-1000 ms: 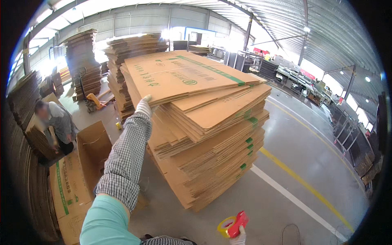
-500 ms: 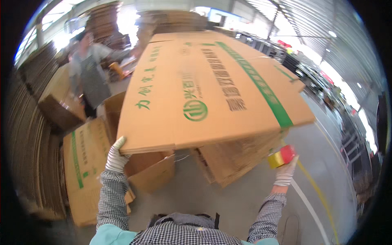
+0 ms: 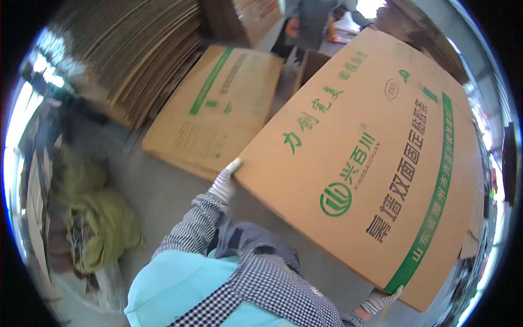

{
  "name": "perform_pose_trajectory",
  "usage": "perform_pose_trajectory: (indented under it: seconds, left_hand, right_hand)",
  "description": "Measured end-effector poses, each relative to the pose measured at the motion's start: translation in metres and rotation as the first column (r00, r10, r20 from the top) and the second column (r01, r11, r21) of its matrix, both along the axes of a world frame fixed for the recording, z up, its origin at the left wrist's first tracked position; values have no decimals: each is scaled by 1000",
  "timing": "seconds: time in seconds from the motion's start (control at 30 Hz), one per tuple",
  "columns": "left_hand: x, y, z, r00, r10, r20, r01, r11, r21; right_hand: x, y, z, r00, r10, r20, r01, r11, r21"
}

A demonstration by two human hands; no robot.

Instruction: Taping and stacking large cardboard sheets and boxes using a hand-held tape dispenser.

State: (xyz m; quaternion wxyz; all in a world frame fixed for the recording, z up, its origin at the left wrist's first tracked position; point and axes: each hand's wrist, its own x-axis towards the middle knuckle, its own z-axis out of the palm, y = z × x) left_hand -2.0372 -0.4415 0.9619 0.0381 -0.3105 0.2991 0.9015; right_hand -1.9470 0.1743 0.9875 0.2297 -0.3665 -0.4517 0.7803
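I have a large flattened carton (image 3: 359, 147) between my 2 gloved hands, its broad printed face turned up and filling the centre and right of the frame on a slant. My left hand (image 3: 224, 182), near the middle of the frame, is closed on the carton's near left corner, the fingertips showing at its edge. My right hand (image 3: 384, 300), at the lower right, grips the near edge beside the end of the green band (image 3: 427, 237); the fingers under the cardboard are hidden from me. At the top of the frame a co-worker in grey (image 3: 316, 24) is partly cut off, and a hand (image 3: 372, 26) shows at the carton's far corner, though I cannot tell whether it grips. Another flattened carton (image 3: 239, 92) with a green strip lies at upper centre, just beyond my left hand. A tall stack of cardboard sheets (image 3: 136, 54) takes up the upper left. Lower left, an olive-green sack (image 3: 111, 223) sits on the grey floor (image 3: 169, 191), with a clear plastic bag (image 3: 103, 294) just below it in the frame. My checked apron (image 3: 261, 289) shows at the bottom.
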Motion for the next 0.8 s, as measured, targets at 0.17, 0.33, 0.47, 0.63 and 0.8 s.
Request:
perform_pose_trajectory:
  seconds: [0.17,0.33,0.47,0.63,0.8]
  left_hand:
    - [53,202,38,984,157,81,-177,886,429]
    - [82,212,-14,982,95,166,-130,968,215]
    - [24,234,67,864,11,504,139,956,-259]
    - [68,212,19,961,71,267,-76,997,9]
    - [189,166,-55,870,-336,361,435,868,-241]
  right_hand:
    - [18,48,82,967,254,19,-250,959,-134]
    - [136,40,102,917,372,147,-291,873,-392]
    - [191,16,63,862,457,222,-325,832,-450]
    - [139,-7,81,685,705,185,-584,683,-438]
    - [97,-53,156,525,818,234,-724,575,-381]
